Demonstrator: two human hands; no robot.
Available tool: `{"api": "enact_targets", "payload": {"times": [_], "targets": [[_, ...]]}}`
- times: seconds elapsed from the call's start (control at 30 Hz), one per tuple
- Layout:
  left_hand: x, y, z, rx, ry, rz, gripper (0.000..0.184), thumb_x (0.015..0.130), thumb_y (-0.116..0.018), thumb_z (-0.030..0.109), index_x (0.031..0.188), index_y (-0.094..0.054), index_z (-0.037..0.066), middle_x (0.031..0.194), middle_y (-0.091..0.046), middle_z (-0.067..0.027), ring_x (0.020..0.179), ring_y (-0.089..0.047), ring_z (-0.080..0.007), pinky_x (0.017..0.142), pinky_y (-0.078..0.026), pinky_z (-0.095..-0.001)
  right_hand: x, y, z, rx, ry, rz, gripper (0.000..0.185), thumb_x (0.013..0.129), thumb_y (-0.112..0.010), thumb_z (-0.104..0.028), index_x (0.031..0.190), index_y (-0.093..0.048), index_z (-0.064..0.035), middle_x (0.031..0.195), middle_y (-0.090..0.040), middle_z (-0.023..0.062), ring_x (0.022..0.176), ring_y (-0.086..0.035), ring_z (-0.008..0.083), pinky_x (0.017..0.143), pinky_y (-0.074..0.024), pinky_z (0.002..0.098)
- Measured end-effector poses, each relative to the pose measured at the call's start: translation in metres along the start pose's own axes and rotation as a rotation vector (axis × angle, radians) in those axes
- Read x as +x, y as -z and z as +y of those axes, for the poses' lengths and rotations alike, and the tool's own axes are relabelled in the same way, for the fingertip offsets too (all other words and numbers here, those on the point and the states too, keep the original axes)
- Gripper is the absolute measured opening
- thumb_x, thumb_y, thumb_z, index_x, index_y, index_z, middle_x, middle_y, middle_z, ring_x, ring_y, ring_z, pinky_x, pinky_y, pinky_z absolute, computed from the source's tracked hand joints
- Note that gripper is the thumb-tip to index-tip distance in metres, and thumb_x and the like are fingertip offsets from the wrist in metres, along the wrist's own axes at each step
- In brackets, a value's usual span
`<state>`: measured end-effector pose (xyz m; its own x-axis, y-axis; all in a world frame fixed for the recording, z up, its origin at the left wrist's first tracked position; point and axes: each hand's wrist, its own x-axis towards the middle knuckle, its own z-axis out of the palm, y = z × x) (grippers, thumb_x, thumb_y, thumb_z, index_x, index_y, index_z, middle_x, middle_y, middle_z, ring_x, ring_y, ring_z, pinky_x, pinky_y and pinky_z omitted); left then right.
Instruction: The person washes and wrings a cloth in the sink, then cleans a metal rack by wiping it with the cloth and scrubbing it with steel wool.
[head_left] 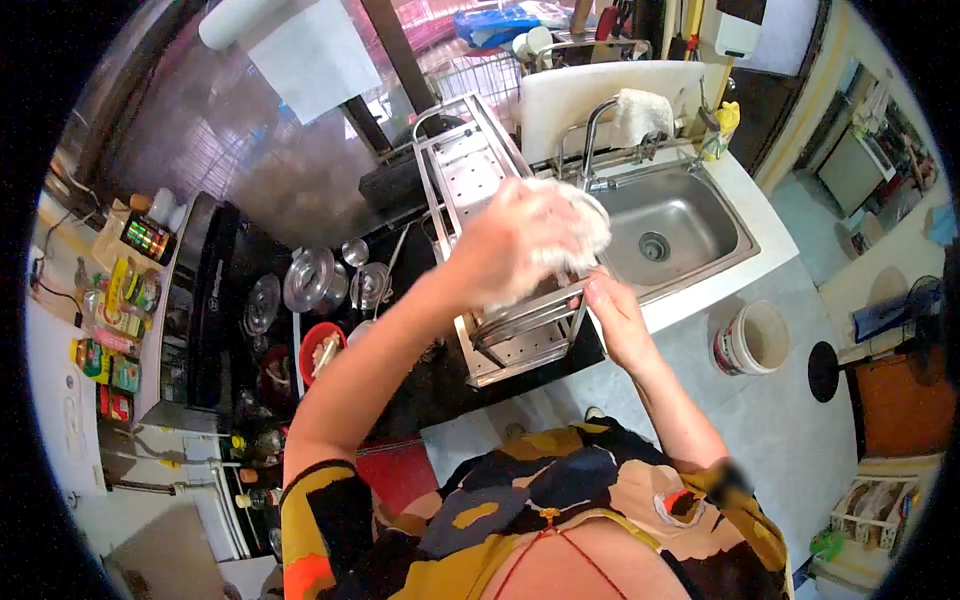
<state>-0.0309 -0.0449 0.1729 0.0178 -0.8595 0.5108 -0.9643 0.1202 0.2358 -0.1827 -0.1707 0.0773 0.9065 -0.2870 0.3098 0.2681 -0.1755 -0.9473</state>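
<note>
A white cloth [580,222] is bunched in my left hand [515,240], slightly blurred, over the near part of a metal rack. My right hand [612,305] is closed on the rack's right edge, just below the cloth. The long silver metal rack [470,170] has perforated shelves and stands on the dark counter beside the sink. Part of its middle is hidden by my left hand and the cloth.
Right of the rack is a steel sink [690,220] with a faucet [590,130]. Pot lids [315,280] and a red bowl [308,352] lie left. A white bucket [752,340] stands on the floor.
</note>
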Motion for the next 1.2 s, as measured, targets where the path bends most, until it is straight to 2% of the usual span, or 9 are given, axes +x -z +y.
{"api": "enact_targets", "payload": {"times": [0.2, 0.37, 0.57, 0.63, 0.7, 0.77, 0.9, 1.0, 1.2], "targets": [[0.015, 0.000, -0.046, 0.181, 0.189, 0.030, 0.023, 0.068, -0.067, 0.006, 0.089, -0.065, 0.014, 0.111, -0.056, -0.0082, 0.104, -0.047, -0.0305, 0.088, -0.038, -0.0401, 0.001, -0.003, 0.005, 0.012, 0.071, 0.054, 0.042, 0.097, -0.040, -0.033, 0.076, -0.056, 0.0004, 0.078, -0.049, 0.0087, 0.082, -0.046, 0.0210, 0.078, -0.0370, 0.0302], [-0.010, -0.011, -0.009, 0.139, -0.063, 0.025, 0.035, 0.064, -0.072, 0.019, 0.098, -0.067, 0.016, 0.114, -0.057, -0.0079, 0.107, -0.048, -0.0265, 0.088, -0.035, -0.0403, -0.004, -0.005, -0.001, -0.039, 0.072, 0.041, 0.040, 0.095, -0.042, -0.031, 0.077, -0.057, 0.0010, 0.080, -0.053, 0.0103, 0.083, -0.047, 0.0223, 0.079, -0.0375, 0.0317], [-0.028, 0.007, 0.011, -0.158, -0.035, 0.026, 0.033, 0.065, -0.068, 0.012, 0.098, -0.066, 0.014, 0.113, -0.059, -0.0080, 0.106, -0.052, -0.0253, 0.088, -0.034, -0.0374, 0.005, -0.003, -0.023, -0.069, -0.035, 0.062, 0.039, 0.090, -0.051, -0.033, 0.084, -0.060, 0.0047, 0.083, -0.058, 0.0130, 0.080, -0.053, 0.0222, 0.074, -0.0420, 0.0336], [-0.028, 0.016, -0.017, 0.051, -0.059, 0.077, 0.026, 0.063, -0.063, 0.006, 0.088, -0.064, 0.011, 0.110, -0.060, -0.0071, 0.100, -0.053, -0.0270, 0.088, -0.038, -0.0393, 0.012, -0.001, -0.019, -0.195, -0.105, -0.026, 0.036, 0.089, -0.054, -0.031, 0.096, -0.059, 0.0039, 0.083, -0.059, 0.0104, 0.072, -0.054, 0.0194, 0.068, -0.0440, 0.0321], [-0.023, 0.039, -0.045, 0.153, 0.148, 0.303, 0.026, 0.065, -0.059, 0.006, 0.090, -0.064, 0.010, 0.107, -0.060, -0.0084, 0.100, -0.053, -0.0288, 0.088, -0.039, -0.0385, 0.019, -0.009, -0.032, 0.188, -0.250, -0.028, 0.037, 0.089, -0.056, -0.027, 0.110, -0.054, 0.0029, 0.088, -0.061, 0.0098, 0.077, -0.056, 0.0169, 0.070, -0.0460, 0.0299], [-0.019, 0.063, -0.077, 0.254, 0.280, 0.381, 0.024, 0.068, -0.058, 0.008, 0.091, -0.064, 0.009, 0.105, -0.060, -0.0090, 0.100, -0.052, -0.0297, 0.089, -0.039, -0.0376, 0.028, -0.011, -0.040, 0.151, -0.207, -0.022, 0.049, 0.087, -0.058, -0.020, 0.129, -0.042, 0.0006, 0.095, -0.063, 0.0107, 0.085, -0.059, 0.0153, 0.074, -0.0474, 0.0282], [-0.015, 0.060, -0.141, 0.391, 0.342, 0.206, 0.022, 0.072, -0.062, 0.012, 0.094, -0.064, 0.009, 0.108, -0.059, -0.0078, 0.106, -0.049, -0.0299, 0.092, -0.038, -0.0391, 0.051, -0.008, -0.039, -0.023, -0.083, -0.064, 0.066, 0.083, -0.056, -0.007, 0.142, -0.026, -0.0061, 0.100, -0.062, 0.0095, 0.087, -0.060, 0.0138, 0.074, -0.0481, 0.0267], [-0.017, 0.027, -0.181, 0.388, 0.110, -0.158, 0.034, 0.075, -0.062, 0.017, 0.108, -0.062, 0.014, 0.119, -0.055, -0.0074, 0.113, -0.047, -0.0306, 0.097, -0.037, -0.0418, 0.067, -0.007, -0.039, 0.522, -0.347, -0.269, 0.069, 0.082, -0.054, -0.002, 0.144, -0.024, -0.0090, 0.086, -0.060, 0.0072, 0.071, -0.058, 0.0118, 0.062, -0.0479, 0.0243], [-0.006, 0.016, -0.191, 0.666, 0.411, -0.205, 0.040, 0.076, -0.059, 0.015, 0.115, -0.057, 0.014, 0.119, -0.053, -0.0110, 0.104, -0.049, -0.0367, 0.087, -0.046, -0.0456, 0.061, -0.016, -0.036, 0.662, -0.376, -0.082, 0.064, 0.080, -0.056, -0.002, 0.140, -0.034, -0.0094, 0.072, -0.061, 0.0055, 0.051, -0.055, 0.0108, 0.046, -0.0452, 0.0227]]}}
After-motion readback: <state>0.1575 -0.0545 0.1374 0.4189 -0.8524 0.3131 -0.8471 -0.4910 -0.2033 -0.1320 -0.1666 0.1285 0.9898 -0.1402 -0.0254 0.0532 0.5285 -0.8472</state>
